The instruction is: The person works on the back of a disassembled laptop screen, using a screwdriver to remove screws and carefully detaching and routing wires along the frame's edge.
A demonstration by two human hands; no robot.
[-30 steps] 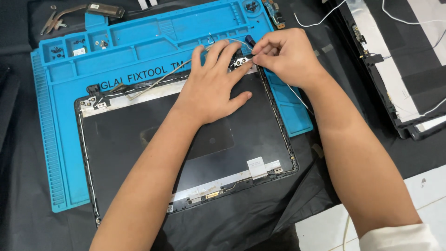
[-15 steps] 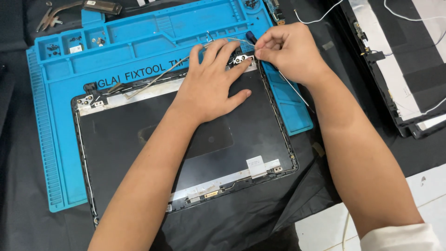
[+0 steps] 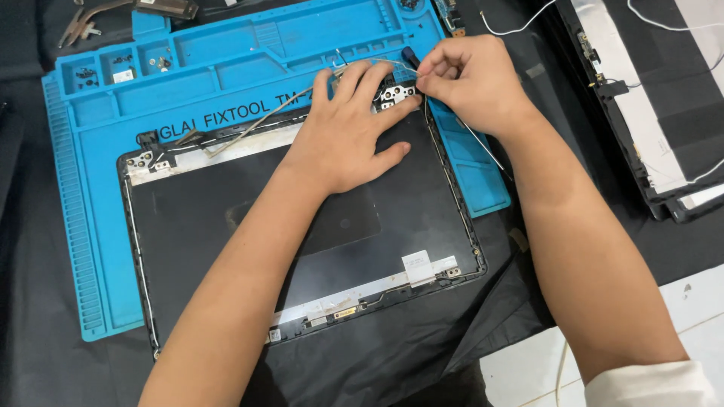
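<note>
left hand: lying open, pressing flat on laptop lid shell near metal hinge
right hand: pinching thin cable closed
base: blue repair mat

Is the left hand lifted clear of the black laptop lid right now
No, the left hand lies flat on the black laptop lid, fingers spread by the metal hinge at its top corner.
</note>
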